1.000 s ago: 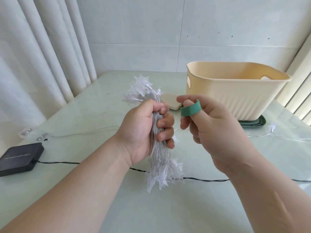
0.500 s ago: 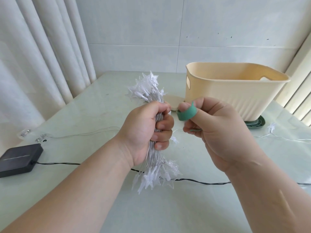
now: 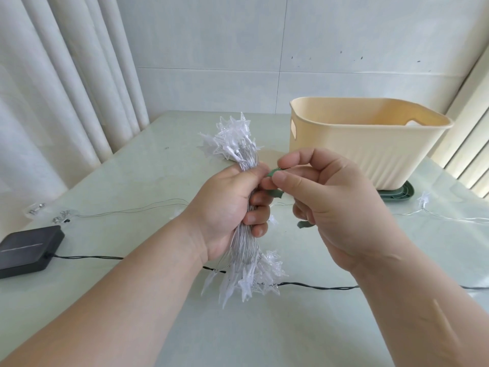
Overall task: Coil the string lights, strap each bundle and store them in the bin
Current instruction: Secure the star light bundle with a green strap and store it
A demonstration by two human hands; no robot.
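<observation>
One bundle of string lights (image 3: 244,250) (clear stars fanned at both ends) stood upright above the table (image 3: 148,165), near one beige bin (image 3: 370,152). The left hand (image 3: 225,207) was fisted round its middle; the right hand (image 3: 333,205), fingers curled, pinched one green strap (image 3: 275,193) just beside the left knuckles. One black box (image 3: 26,250) lay far left.

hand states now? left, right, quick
Left hand: closed, gripping the string lights bundle.
Right hand: closed, pinching the green strap.
</observation>
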